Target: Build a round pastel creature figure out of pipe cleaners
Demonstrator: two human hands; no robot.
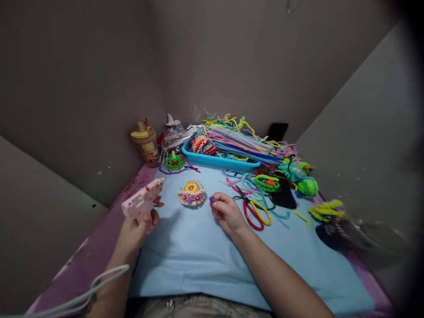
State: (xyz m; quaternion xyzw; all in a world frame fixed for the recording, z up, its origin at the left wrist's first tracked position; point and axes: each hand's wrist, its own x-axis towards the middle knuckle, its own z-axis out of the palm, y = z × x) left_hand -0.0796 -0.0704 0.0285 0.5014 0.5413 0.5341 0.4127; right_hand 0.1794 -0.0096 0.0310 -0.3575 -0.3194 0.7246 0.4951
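Observation:
My left hand is wrapped round the handle of a pink glue gun, its nozzle tilted up and to the right. Between the thumb and fingertips of my right hand is a small purple pipe-cleaner piece. A round pipe-cleaner figure in cream, pink and yellow lies on the blue cloth between my hands, touched by neither. Just right of my right hand rest scissors with one red and one yellow handle, blades apart.
A blue tray piled with pipe cleaners stands at the back. Left of it are a green figure and a cup. More figures, scraps and a black phone lie right. A white cable crosses my left forearm.

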